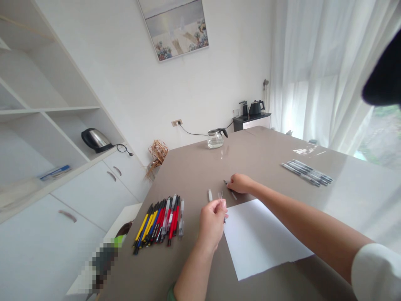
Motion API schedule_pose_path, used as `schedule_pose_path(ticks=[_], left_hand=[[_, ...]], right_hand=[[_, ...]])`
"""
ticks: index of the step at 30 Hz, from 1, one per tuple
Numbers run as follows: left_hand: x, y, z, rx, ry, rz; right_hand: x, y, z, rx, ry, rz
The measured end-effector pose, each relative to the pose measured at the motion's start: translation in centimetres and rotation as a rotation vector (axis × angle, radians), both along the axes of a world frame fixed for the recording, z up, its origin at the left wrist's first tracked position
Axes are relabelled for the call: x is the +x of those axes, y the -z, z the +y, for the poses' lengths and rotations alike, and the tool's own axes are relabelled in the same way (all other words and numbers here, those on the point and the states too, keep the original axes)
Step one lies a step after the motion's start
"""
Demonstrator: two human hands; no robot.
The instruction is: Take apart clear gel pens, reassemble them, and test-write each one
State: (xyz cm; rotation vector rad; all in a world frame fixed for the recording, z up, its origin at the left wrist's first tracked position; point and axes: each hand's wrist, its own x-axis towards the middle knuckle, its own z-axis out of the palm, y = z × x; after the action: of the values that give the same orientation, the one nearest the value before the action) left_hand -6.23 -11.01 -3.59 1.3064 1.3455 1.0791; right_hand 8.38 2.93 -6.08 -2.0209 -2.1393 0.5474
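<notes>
My left hand (211, 225) is closed in a pinch near the left edge of a white sheet of paper (266, 238). A clear pen barrel (220, 195) sticks up past its fingertips, and a small dark tip shows below them. Just beyond the paper, my right hand (240, 184) has its fingers closed at a thin dark pen refill (233, 193) lying slantwise at the table surface. Its fingertips are partly hidden. Between the hands and a little to the left lies a short white pen piece (210, 195).
Many pens (158, 219) in yellow, blue, red and clear lie in a row at left. Several clear pens (307, 172) lie together at right on the brown table (188, 171). A glass pot (215, 139) stands at the far edge. White scraps (305, 149) lie at the back right.
</notes>
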Motion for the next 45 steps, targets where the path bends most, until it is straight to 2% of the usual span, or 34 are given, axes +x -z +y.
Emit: schedule_pose_path(ticks=[7,10,13,14,17,20,22,25,29,31,36,41,45], left_hand=[[0.1,0.2,0.0,-0.010,0.003,-0.009],[0.0,0.2,0.0,-0.018,0.007,-0.018],[0.0,0.3,-0.1,0.005,0.033,-0.005],[0.0,0.3,-0.1,0.018,0.047,0.007],[0.3,0.2,-0.4,0.047,0.112,0.037],[0.6,0.1,-0.7,0.046,0.189,0.033],[0.7,0.0,-0.8,0.010,0.180,-0.010],[0.7,-0.1,-0.6,-0.040,0.078,-0.123],[0.3,0.0,-0.4,-0.014,-0.006,-0.215],[0.3,0.1,-0.3,-0.008,-0.012,-0.227],[0.7,0.0,-0.4,-0.027,0.014,-0.254],[0.9,-0.5,-0.6,-0.037,0.103,-0.350],[0.8,-0.4,-0.6,-0.032,0.125,-0.277]], right_hand=[[-0.1,-0.5,-0.4,0.029,0.003,0.084],[0.0,-1.7,-1.5,0.068,-0.031,0.164],[0.5,-3.6,-3.9,0.114,-0.091,0.278],[0.7,-4.2,-5.0,0.113,-0.130,0.338],[1.2,-5.4,-8.5,-0.003,-0.307,0.754],[1.3,-5.1,-10.7,-0.103,-0.362,0.956],[1.4,-4.3,-11.0,-0.112,-0.301,1.033],[2.0,-3.0,-10.4,-0.143,-0.138,1.228],[3.5,-2.3,-9.3,-0.302,0.046,1.646],[3.9,-2.2,-9.1,-0.380,0.097,1.771],[3.4,-2.1,-9.5,-0.503,0.092,1.757],[2.6,-1.9,-10.4,-0.471,0.035,1.592],[2.5,-2.0,-10.7,-0.451,-0.020,1.537]])
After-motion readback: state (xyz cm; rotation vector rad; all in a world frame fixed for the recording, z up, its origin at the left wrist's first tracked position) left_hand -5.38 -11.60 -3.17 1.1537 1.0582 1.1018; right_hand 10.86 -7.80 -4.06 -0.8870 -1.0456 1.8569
